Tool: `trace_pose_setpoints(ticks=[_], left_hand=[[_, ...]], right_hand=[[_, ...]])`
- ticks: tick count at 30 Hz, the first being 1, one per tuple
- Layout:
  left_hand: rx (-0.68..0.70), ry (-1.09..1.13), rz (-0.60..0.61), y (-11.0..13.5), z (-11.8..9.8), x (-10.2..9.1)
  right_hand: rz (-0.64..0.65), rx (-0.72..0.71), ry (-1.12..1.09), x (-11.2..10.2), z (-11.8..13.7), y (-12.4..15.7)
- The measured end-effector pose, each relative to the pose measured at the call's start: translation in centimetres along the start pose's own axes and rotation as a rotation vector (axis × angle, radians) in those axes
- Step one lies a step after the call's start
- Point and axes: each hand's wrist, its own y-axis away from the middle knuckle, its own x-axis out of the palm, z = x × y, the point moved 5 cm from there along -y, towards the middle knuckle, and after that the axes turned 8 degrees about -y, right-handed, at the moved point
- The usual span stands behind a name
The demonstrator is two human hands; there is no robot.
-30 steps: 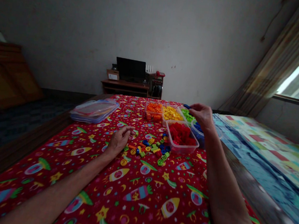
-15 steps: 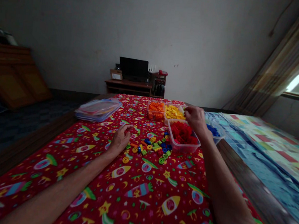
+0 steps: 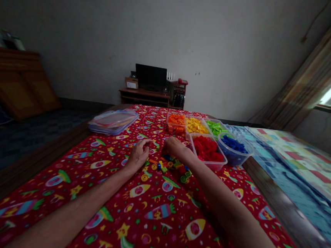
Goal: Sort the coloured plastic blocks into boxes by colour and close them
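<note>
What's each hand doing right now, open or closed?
Left hand: fingers curled, resting on the tablecloth; contents cannot be told.
Right hand: down on the loose pieces, fingers hidden; cannot be told.

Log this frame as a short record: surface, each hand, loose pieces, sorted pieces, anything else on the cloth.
surface: red rocket-print cloth
left hand: rests on the cloth, fingers curled, at the left edge of the loose pieces
right hand: palm down on the pile's far side; any grasp hidden
loose pieces: small mixed-colour pile
sorted: orange pieces, yellow pieces, green pieces, red pieces, blue pieces, each in its own clear container
other: stack of clear lids, far left
</note>
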Motion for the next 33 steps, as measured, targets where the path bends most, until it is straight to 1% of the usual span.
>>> trace_pose_setpoints(ticks=[3, 5, 7, 9, 12, 15, 19, 20, 22, 24, 26, 29, 33], left_hand=[[-0.006, -0.014, 0.022, 0.1, -0.1, 0.1], [-0.006, -0.012, 0.028, 0.1, -0.1, 0.2], [0.003, 0.005, 0.033, 0.1, -0.1, 0.3], [0.01, 0.026, 0.035, 0.0, -0.1, 0.3], [0.01, 0.042, 0.035, 0.0, -0.1, 0.3], [0.008, 0.024, 0.04, 0.0, -0.2, 0.3], [-0.002, 0.033, 0.033, 0.0, -0.1, 0.3], [-0.003, 0.041, 0.034, 0.0, 0.0, 0.4], [-0.002, 0.055, 0.033, 0.0, 0.2, 0.5], [0.001, 0.059, 0.036, 0.0, 0.4, 0.6], [0.001, 0.051, 0.039, 0.0, 0.5, 0.7], [-0.001, 0.044, 0.035, -0.1, 0.6, 0.6], [0.039, 0.02, 0.034, -0.2, 0.0, 0.5]], right_hand=[[-0.051, -0.008, -0.013, 0.0, -0.3, -0.4], [-0.098, -0.015, -0.049, -0.2, -0.5, 0.2], [-0.148, -0.007, -0.094, -0.9, -0.9, 1.2], [-0.195, 0.013, -0.161, -2.2, -1.7, 2.6], [-0.268, 0.037, -0.28, -4.7, -3.3, 5.0], [-0.328, 0.072, -0.304, -7.1, -5.6, 7.6], [-0.27, 0.207, -0.298, -8.5, -8.9, 10.0], [-0.276, 0.233, -0.29, -8.8, -9.5, 10.4], [-0.368, 0.264, -0.247, -9.8, -10.1, 11.0], [-0.482, 0.277, -0.2, -10.8, -10.0, 11.4], [-0.523, 0.283, -0.199, -11.3, -9.5, 11.4], [-0.489, 0.234, -0.231, -11.2, -8.2, 11.0], [-0.394, 0.129, -0.286, -10.2, -5.6, 9.9]])
